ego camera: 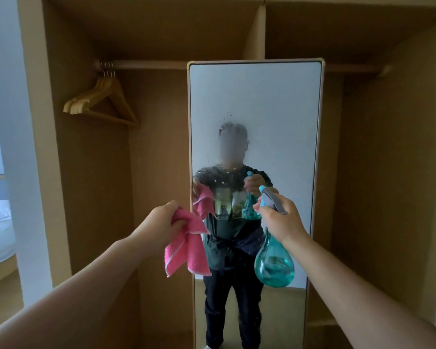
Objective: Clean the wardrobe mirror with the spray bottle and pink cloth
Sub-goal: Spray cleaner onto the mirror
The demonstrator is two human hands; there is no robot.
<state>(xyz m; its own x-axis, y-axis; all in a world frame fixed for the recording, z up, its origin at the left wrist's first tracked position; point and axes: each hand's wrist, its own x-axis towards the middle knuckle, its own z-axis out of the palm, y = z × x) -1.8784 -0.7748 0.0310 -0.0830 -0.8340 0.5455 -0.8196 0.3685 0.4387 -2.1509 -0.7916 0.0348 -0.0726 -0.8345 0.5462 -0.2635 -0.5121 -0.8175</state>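
The person faces the tall mirror (254, 96), straight ahead at twelve o'clock. I think this is the spraying step: little wet drops (222, 128) dot the middle of the smooth glass. The right hand (280, 220), at one o'clock, is wrapped round the neck of the bottle (273, 265). The bottle is see-through green, round like a pear, with a grey spray top. The left hand (161, 220), at eleven o'clock, grips a bunched corner of the cloth (186, 250). The cloth is pink and fluffy and hangs down loose. Next, I think, the cloth must press flat on the wet glass and rub. Wooden hangers (103, 99) hang at ten o'clock.
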